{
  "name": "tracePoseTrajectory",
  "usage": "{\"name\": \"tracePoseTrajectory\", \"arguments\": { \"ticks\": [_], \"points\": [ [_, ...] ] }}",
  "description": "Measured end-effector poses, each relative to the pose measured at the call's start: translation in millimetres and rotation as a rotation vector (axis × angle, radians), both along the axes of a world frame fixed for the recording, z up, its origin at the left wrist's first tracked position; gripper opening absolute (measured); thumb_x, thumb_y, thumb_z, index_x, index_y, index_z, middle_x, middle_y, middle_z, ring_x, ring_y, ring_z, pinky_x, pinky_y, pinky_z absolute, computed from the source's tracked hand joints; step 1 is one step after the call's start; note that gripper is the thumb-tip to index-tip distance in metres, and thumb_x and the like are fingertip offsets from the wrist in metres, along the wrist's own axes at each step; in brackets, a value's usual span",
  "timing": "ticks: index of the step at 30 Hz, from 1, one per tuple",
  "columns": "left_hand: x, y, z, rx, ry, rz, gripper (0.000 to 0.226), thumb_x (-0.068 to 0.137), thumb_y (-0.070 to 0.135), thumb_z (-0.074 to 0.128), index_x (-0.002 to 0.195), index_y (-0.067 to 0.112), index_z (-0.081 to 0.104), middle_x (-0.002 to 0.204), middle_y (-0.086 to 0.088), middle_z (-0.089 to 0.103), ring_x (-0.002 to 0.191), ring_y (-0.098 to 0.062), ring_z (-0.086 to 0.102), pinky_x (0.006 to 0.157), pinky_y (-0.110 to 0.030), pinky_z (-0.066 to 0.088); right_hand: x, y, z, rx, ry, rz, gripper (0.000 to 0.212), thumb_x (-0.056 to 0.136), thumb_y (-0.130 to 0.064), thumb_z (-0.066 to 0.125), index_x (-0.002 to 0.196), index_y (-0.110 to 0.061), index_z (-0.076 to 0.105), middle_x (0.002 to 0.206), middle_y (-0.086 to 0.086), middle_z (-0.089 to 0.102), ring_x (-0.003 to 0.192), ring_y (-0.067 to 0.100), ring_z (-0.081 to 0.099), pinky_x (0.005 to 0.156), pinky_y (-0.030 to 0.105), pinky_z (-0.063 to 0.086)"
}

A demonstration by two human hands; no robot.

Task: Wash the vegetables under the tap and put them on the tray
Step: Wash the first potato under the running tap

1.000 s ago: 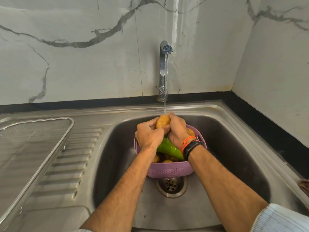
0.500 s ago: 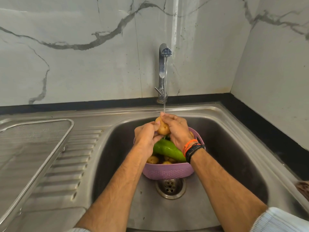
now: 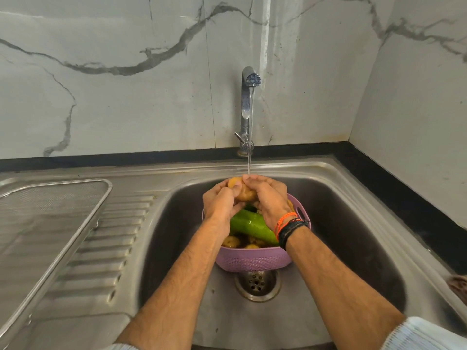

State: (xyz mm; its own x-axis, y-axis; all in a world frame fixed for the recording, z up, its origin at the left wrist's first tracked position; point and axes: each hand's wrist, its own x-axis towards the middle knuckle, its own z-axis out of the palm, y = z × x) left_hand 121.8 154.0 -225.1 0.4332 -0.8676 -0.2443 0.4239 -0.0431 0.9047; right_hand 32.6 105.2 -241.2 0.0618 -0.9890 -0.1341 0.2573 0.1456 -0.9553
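Observation:
Both hands hold one potato (image 3: pixel 243 192) under the thin water stream from the tap (image 3: pixel 248 102). My left hand (image 3: pixel 220 201) cups its left side and my right hand (image 3: pixel 268 198) wraps over its right side and top. Below them a purple basket (image 3: pixel 252 261) stands in the sink (image 3: pixel 353 236) over the drain. It holds a long green vegetable (image 3: pixel 252 226) and several more potatoes (image 3: pixel 231 241). A metal mesh tray (image 3: pixel 45 223) lies on the draining board at the left.
The drain (image 3: pixel 257 284) shows just in front of the basket. A ribbed steel draining board (image 3: pixel 101 248) lies between tray and sink. Marble walls close the back and right. A brownish object (image 3: pixel 458 284) sits at the right counter edge.
My hands have turned the potato between them under the stream; my right fingers now cover more of its top. The basket has stayed in place.

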Motion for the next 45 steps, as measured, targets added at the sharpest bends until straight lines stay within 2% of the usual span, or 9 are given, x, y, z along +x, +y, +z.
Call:
{"name": "tracePoseTrajectory", "arguments": {
  "ticks": [4,11,15,21,27,30,36,40,45],
  "points": [
    [-2.2,0.6,0.1,-0.015,0.055,-0.043,0.015,0.093,-0.002,0.061,0.094,0.010,0.071,0.095,-0.012,0.073,0.093,-0.022,0.070,0.079,-0.036,0.060,10.3,-2.8,-3.8,-0.063,0.093,-0.044,0.008,0.091,-0.020,0.068,0.091,-0.017,0.074,0.099,0.007,0.075,0.103,0.024,0.068,0.096,0.043,0.054],
    [-6.2,4.5,-1.7,-0.050,0.103,-0.005,0.012,0.094,-0.003,0.060,0.095,0.005,0.069,0.086,-0.012,0.073,0.083,-0.021,0.070,0.062,-0.029,0.061,24.6,1.2,-0.7,-0.134,0.292,-0.048,0.026,0.099,-0.034,0.051,0.095,-0.021,0.073,0.101,0.003,0.072,0.102,0.021,0.065,0.100,0.043,0.050],
    [-14.0,6.4,-2.8,-0.053,0.112,-0.016,0.021,0.093,-0.008,0.057,0.105,0.004,0.070,0.088,-0.008,0.072,0.081,-0.017,0.070,0.063,-0.029,0.062,19.7,-2.3,-1.2,-0.051,0.264,-0.075,0.047,0.097,-0.045,0.045,0.068,-0.026,0.077,0.086,0.001,0.076,0.096,0.022,0.068,0.098,0.045,0.051],
    [-10.3,-0.8,-2.9,-0.039,0.193,0.180,0.028,0.092,-0.009,0.059,0.116,0.003,0.067,0.094,-0.012,0.071,0.078,-0.015,0.068,0.056,-0.021,0.058,32.0,9.4,-0.6,-0.181,0.359,0.009,0.017,0.099,-0.030,0.051,0.108,-0.023,0.063,0.107,0.002,0.066,0.110,0.025,0.060,0.104,0.043,0.046],
    [-19.4,6.2,-4.4,-0.066,0.091,0.028,0.032,0.091,-0.014,0.055,0.090,0.014,0.072,0.077,-0.004,0.074,0.065,-0.012,0.069,0.055,-0.025,0.059,19.4,7.4,14.7,0.028,0.360,-0.234,0.030,0.099,-0.031,0.050,0.100,-0.011,0.073,0.084,0.007,0.068,0.100,0.031,0.059,0.097,0.033,0.046],
    [-21.0,5.0,-4.4,-0.077,0.097,0.028,0.031,0.093,-0.012,0.054,0.109,0.010,0.071,0.089,-0.003,0.072,0.074,-0.012,0.069,0.058,-0.023,0.059,20.6,4.3,13.5,0.083,0.224,-0.152,0.028,0.097,-0.034,0.051,0.080,-0.019,0.069,0.096,0.009,0.070,0.102,0.030,0.064,0.098,0.045,0.050],
    [-19.4,-2.4,-4.2,-0.064,0.182,0.160,0.029,0.094,-0.010,0.055,0.115,0.003,0.069,0.092,-0.012,0.072,0.079,-0.017,0.069,0.061,-0.023,0.060,26.6,12.8,5.4,-0.250,0.479,-0.106,0.024,0.096,-0.034,0.057,0.109,-0.016,0.066,0.107,0.007,0.069,0.104,0.025,0.061,0.094,0.031,0.047],
    [-21.1,4.6,-2.7,-0.045,0.170,0.067,0.033,0.093,-0.014,0.049,0.107,0.007,0.070,0.081,-0.010,0.070,0.063,-0.012,0.067,0.055,-0.024,0.059,21.3,7.4,13.6,-0.080,0.456,-0.199,0.028,0.096,-0.034,0.054,0.096,-0.015,0.074,0.104,0.011,0.071,0.105,0.029,0.059,0.090,0.028,0.042],
    [-18.6,7.0,1.3,-0.022,0.226,0.029,0.033,0.097,-0.010,0.049,0.124,0.002,0.064,0.096,-0.009,0.070,0.078,-0.017,0.067,0.061,-0.029,0.061,21.2,0.4,10.3,0.031,0.270,-0.080,0.040,0.089,-0.042,0.050,0.068,-0.019,0.075,0.094,0.005,0.073,0.099,0.029,0.066,0.099,0.044,0.050]
  ]
}}
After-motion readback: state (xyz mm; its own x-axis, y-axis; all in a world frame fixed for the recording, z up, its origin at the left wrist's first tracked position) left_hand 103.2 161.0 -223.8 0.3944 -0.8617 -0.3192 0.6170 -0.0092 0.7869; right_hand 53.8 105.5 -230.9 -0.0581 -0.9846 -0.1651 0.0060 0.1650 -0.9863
